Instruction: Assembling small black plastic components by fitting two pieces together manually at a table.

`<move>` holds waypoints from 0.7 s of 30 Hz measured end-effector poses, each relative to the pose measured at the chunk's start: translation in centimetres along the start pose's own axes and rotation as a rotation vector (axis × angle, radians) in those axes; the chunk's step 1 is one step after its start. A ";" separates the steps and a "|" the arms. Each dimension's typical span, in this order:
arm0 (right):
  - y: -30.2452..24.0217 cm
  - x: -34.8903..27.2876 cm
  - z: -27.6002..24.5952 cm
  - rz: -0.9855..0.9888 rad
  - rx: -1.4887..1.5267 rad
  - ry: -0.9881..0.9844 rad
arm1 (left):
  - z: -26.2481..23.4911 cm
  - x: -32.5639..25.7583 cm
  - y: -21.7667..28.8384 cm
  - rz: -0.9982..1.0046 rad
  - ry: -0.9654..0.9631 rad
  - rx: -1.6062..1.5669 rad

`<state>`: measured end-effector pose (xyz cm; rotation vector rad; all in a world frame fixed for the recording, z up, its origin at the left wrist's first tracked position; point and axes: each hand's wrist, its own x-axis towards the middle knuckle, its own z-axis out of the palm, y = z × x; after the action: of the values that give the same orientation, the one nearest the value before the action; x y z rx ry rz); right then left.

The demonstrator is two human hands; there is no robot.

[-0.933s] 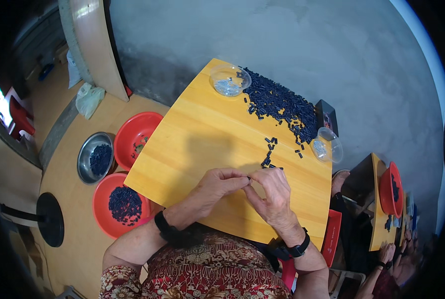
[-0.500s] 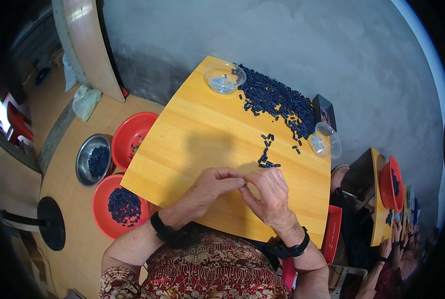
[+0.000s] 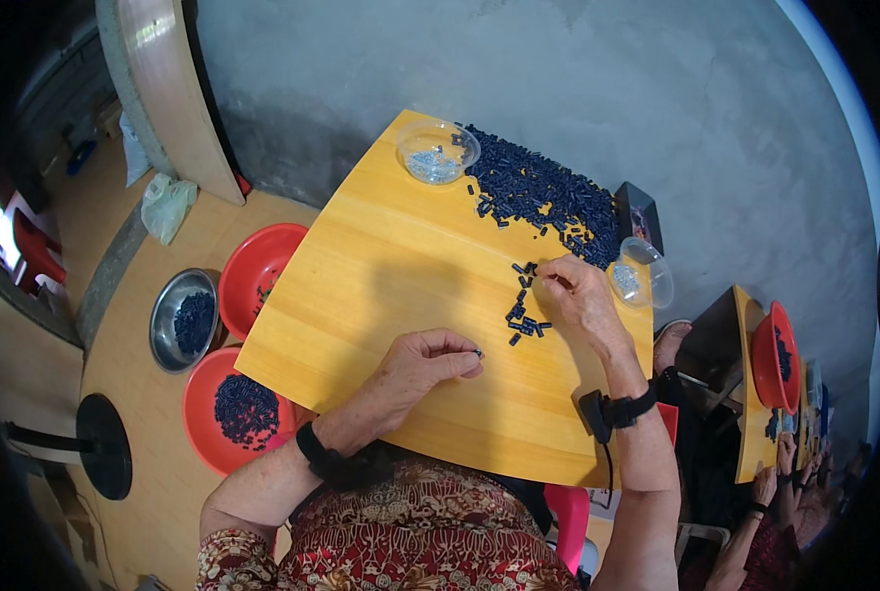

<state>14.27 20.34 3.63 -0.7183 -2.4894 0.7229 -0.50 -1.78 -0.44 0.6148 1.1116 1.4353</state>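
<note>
My left hand (image 3: pixel 422 366) is closed in a pinch above the near part of the yellow table, and the dark end of a small tubular piece (image 3: pixel 478 354) shows at its fingertips. Farther out, my right hand (image 3: pixel 583 300) has its fingers curled together, right beside a loose group of short dark-blue tubular pieces (image 3: pixel 529 325). Whatever those fingers hold, if anything, is hidden. Beyond is a large pile of the same pieces (image 3: pixel 543 182). At the right edge a clear round tub (image 3: pixel 661 286) holds small silvery parts; another clear tub (image 3: pixel 461 177) with similar parts sits far left.
A black tray (image 3: pixel 640 219) stands beside the pile against the grey wall. On the floor at left are two red basins (image 3: pixel 195 419) and a steel bowl (image 3: pixel 167 340) with dark pieces. At right, other people's arms (image 3: pixel 750 532) reach over another table with a red basin (image 3: pixel 763 364).
My hands have come apart. The right one has moved forward and right to the loose pieces, while the left stays nearly still. One more dark piece lies at the near end of that group.
</note>
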 end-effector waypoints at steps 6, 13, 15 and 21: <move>1.6 1.2 1.8 -0.099 -0.186 -0.047 | -0.1 0.0 -0.1 -0.013 0.034 -0.021; 1.6 1.3 2.1 -0.098 -0.276 -0.071 | -0.1 -0.1 -0.1 0.010 0.020 -0.030; 1.2 0.9 2.0 -0.016 -0.223 -0.050 | 0.0 -0.1 0.1 0.019 0.027 -0.024; -5.8 -4.0 1.9 -0.073 0.127 -0.034 | -0.3 0.2 0.0 0.104 0.144 -0.102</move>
<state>14.26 13.12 4.52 -0.5706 -2.4607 0.8639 -0.75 -1.69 -0.60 0.5091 1.1236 1.6362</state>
